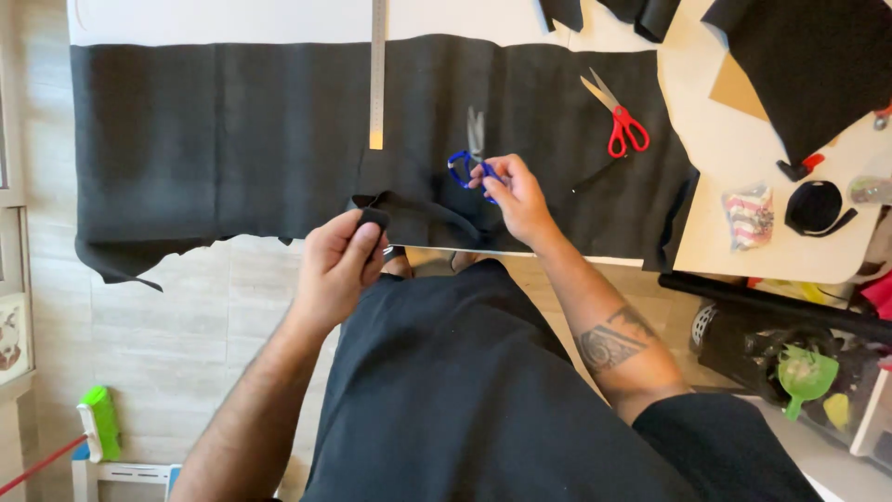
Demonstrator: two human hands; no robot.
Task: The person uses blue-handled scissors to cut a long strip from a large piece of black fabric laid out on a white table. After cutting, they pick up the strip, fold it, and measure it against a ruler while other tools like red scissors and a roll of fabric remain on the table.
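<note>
Cutting limp black fabric at the table's near edge

Left hand point(339, 265) is pinching the soft black fabric point(232, 130) at its loose cut edge; right hand point(516, 200), fingers closed, is gripping blue-handled scissors point(469, 153); steel ruler point(377, 70) and red scissors point(618, 116) are lying farther back.

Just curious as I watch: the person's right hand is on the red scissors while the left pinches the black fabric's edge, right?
Not quite. The head view shows the right hand on the blue scissors; the red scissors lie untouched further right on the fabric. The left hand does pinch the fabric's edge.
</note>
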